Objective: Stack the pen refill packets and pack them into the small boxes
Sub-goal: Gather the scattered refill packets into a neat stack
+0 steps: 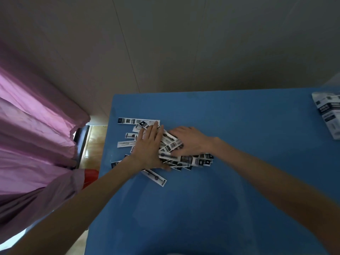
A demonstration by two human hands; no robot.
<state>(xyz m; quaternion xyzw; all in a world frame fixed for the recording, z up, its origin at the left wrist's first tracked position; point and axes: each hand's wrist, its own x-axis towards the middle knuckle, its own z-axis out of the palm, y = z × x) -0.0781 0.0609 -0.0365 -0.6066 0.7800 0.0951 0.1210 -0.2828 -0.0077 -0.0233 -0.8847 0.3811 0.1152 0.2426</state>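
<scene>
My left hand (149,148) lies flat with straight fingers on the loose heap of refill packets (171,150); my right hand (189,142) presses the heap's other side, fingers partly hidden, so I cannot tell its grip. The packets sprawl across the blue counter (220,199). Small boxes (329,115) sit in a clear bag at the far right edge. A pink curtain (36,126) hangs left.
</scene>
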